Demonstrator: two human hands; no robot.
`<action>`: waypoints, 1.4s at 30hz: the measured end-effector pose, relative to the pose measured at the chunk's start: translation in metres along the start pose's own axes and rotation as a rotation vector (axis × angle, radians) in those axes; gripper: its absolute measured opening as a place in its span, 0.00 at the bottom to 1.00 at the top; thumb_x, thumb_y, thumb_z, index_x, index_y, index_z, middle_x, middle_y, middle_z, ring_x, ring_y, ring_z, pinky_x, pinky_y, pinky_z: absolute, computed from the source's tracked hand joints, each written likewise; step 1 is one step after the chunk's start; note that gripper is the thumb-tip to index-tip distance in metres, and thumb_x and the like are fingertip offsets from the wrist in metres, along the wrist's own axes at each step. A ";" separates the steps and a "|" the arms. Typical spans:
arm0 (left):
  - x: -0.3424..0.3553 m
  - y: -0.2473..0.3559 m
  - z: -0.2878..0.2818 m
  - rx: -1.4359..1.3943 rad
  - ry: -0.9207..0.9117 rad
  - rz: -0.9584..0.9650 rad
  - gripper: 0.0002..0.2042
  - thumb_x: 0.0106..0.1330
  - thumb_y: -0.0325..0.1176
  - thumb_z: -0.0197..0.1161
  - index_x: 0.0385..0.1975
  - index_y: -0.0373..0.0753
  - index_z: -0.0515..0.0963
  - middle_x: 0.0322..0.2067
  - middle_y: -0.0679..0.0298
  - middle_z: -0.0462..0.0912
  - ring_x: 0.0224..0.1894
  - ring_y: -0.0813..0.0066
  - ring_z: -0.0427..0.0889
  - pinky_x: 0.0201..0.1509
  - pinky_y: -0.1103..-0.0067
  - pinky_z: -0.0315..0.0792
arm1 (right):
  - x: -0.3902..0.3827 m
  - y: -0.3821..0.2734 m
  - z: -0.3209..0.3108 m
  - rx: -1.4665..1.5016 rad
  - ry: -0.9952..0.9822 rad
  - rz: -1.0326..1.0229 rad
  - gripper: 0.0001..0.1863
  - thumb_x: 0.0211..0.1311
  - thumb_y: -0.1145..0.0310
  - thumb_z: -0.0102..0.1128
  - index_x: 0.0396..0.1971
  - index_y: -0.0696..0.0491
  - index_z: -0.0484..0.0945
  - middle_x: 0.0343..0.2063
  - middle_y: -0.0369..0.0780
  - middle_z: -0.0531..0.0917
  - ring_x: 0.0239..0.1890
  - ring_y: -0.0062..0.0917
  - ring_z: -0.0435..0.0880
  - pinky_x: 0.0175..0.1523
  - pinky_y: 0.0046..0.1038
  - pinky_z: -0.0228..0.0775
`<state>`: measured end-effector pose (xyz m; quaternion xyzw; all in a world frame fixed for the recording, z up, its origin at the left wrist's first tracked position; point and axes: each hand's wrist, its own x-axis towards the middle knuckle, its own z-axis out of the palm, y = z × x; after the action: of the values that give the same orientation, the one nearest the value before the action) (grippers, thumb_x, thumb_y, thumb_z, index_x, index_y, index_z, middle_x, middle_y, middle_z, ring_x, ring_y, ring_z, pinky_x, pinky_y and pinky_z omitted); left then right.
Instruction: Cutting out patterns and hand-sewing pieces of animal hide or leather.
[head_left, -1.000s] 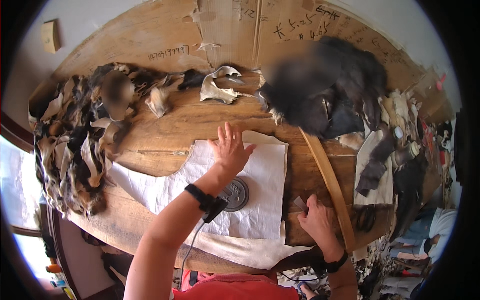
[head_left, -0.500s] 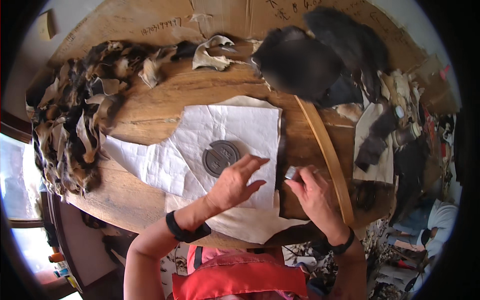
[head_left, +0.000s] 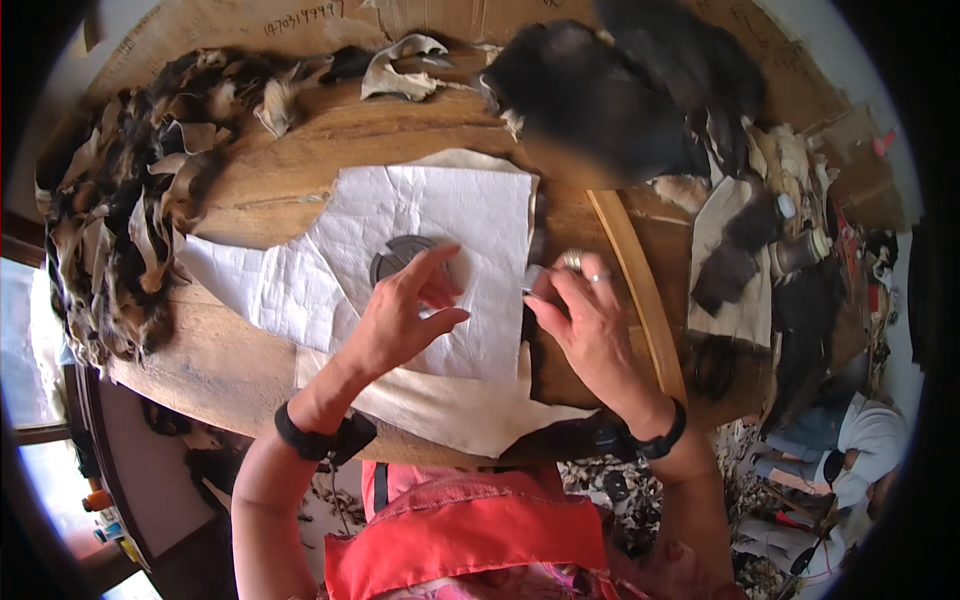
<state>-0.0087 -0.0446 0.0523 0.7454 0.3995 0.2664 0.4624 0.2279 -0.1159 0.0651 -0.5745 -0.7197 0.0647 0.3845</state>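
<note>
A white paper pattern (head_left: 283, 282) with one curved edge lies over a cream hide (head_left: 475, 423) on the wooden table. A dark round slotted weight (head_left: 398, 248) rests on the paper. My left hand (head_left: 405, 310) is over the weight's lower part with fingers bent and apart, nothing visible in them; whether it touches the weight I cannot tell. My right hand (head_left: 585, 320) pinches a small metal blade (head_left: 532, 285) at the paper's right edge. A wooden strip (head_left: 632, 270) lies to the right of this hand.
Fur scraps (head_left: 120, 210) heap at the left. Dark furs (head_left: 590, 90) lie at the back beside cardboard (head_left: 830, 100). Pale hide pieces and a spool (head_left: 800, 255) sit at the right. Another person (head_left: 860, 440) works beyond the table's lower right.
My left hand has left the paper's upper part and come down over the weight. My right hand has moved up to the paper's right edge with the blade. The view has shifted.
</note>
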 end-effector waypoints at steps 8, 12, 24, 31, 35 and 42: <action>0.033 0.013 0.023 -0.202 -0.425 0.243 0.22 0.53 0.25 0.72 0.49 0.35 0.77 0.35 0.55 0.85 0.36 0.65 0.85 0.42 0.71 0.78 | 0.015 -0.029 0.007 0.187 -0.072 -0.204 0.20 0.50 0.67 0.74 0.45 0.51 0.80 0.35 0.37 0.85 0.35 0.31 0.83 0.40 0.34 0.77; 0.019 -0.001 0.049 0.129 -0.213 0.470 0.14 0.54 0.27 0.69 0.40 0.34 0.76 0.27 0.57 0.82 0.31 0.63 0.83 0.37 0.72 0.76 | 0.000 -0.029 0.009 0.401 -0.095 0.058 0.13 0.65 0.65 0.64 0.45 0.54 0.79 0.31 0.39 0.84 0.32 0.26 0.83 0.36 0.29 0.75; -0.009 -0.012 0.076 -0.140 -0.218 0.036 0.07 0.57 0.25 0.64 0.30 0.38 0.72 0.25 0.62 0.79 0.26 0.68 0.80 0.32 0.75 0.74 | -0.075 0.024 0.023 0.518 -0.400 0.889 0.08 0.63 0.70 0.64 0.34 0.59 0.82 0.25 0.36 0.84 0.27 0.16 0.81 0.33 0.21 0.72; -0.006 -0.021 0.092 -0.086 -0.135 0.015 0.07 0.58 0.27 0.65 0.31 0.39 0.73 0.25 0.61 0.80 0.26 0.62 0.83 0.32 0.72 0.75 | -0.079 0.025 0.030 0.441 -0.339 0.558 0.07 0.59 0.71 0.63 0.35 0.59 0.81 0.24 0.44 0.84 0.25 0.30 0.82 0.33 0.31 0.73; -0.007 -0.028 0.095 -0.141 -0.100 -0.017 0.07 0.58 0.28 0.66 0.32 0.39 0.73 0.24 0.63 0.80 0.25 0.71 0.82 0.30 0.75 0.74 | -0.079 0.026 0.029 0.524 -0.343 0.516 0.06 0.58 0.72 0.63 0.33 0.59 0.81 0.24 0.44 0.83 0.25 0.27 0.82 0.33 0.30 0.73; -0.043 -0.010 0.088 -0.138 -0.234 -0.092 0.06 0.57 0.28 0.65 0.32 0.40 0.74 0.23 0.62 0.79 0.26 0.68 0.81 0.32 0.73 0.74 | -0.089 0.013 0.005 0.746 -0.496 0.667 0.07 0.65 0.68 0.62 0.34 0.56 0.80 0.22 0.29 0.78 0.25 0.10 0.73 0.28 0.19 0.66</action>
<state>0.0322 -0.1207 0.0045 0.7187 0.3571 0.1831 0.5678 0.2384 -0.1875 0.0119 -0.5636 -0.4962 0.5663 0.3397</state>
